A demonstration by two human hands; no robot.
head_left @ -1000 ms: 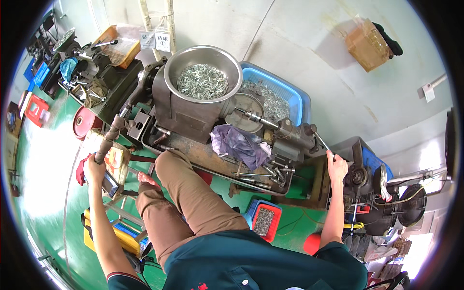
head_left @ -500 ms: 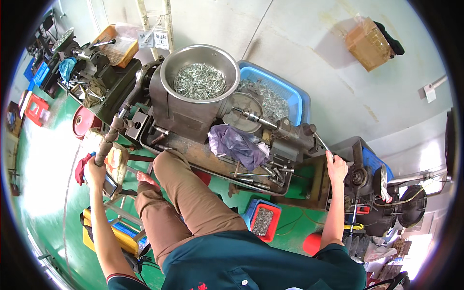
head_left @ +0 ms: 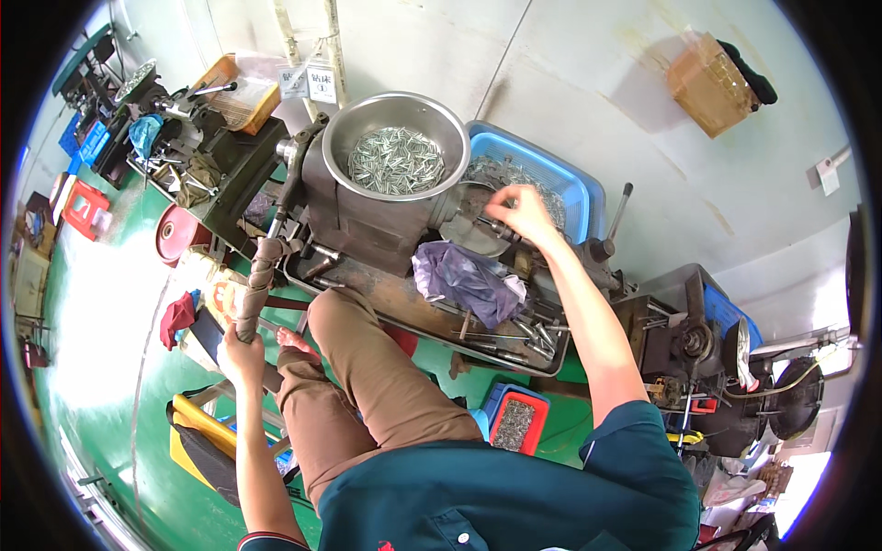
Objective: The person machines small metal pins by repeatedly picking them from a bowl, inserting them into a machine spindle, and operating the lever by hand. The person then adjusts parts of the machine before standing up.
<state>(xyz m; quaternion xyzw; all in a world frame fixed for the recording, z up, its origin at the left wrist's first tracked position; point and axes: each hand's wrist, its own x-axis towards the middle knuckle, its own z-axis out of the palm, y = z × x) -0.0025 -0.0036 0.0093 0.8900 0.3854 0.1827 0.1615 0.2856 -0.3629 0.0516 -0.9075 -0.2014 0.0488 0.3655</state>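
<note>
My left hand (head_left: 243, 358) is wrapped round the lower end of a long lever (head_left: 258, 286), which is bound in brown wrapping. My right hand (head_left: 524, 215) is over the small bench lathe (head_left: 363, 220), fingers pinched together beside its spindle, between headstock and tailstock (head_left: 588, 259). Whatever the fingertips hold is too small and hidden to make out. The tailstock handle (head_left: 620, 211) stands free, tilted upward. On the headstock rests a steel bowl (head_left: 354, 126) with many short metal pins (head_left: 395, 161). A purple rag (head_left: 467, 280) lies in front of the spindle.
Behind the lathe stands a blue bin (head_left: 577, 188) of metal shavings. Tools (head_left: 537, 340) lie in the lathe tray. A red bin (head_left: 530, 441) of small parts sits on the green floor. Another machine (head_left: 216, 179) is at far left; a cardboard box (head_left: 712, 83) is on the wall.
My right hand has let go of the tailstock handle and moved left to the spindle; that handle now points up. My left hand and the wrapped lever have shifted right and nearer to me.
</note>
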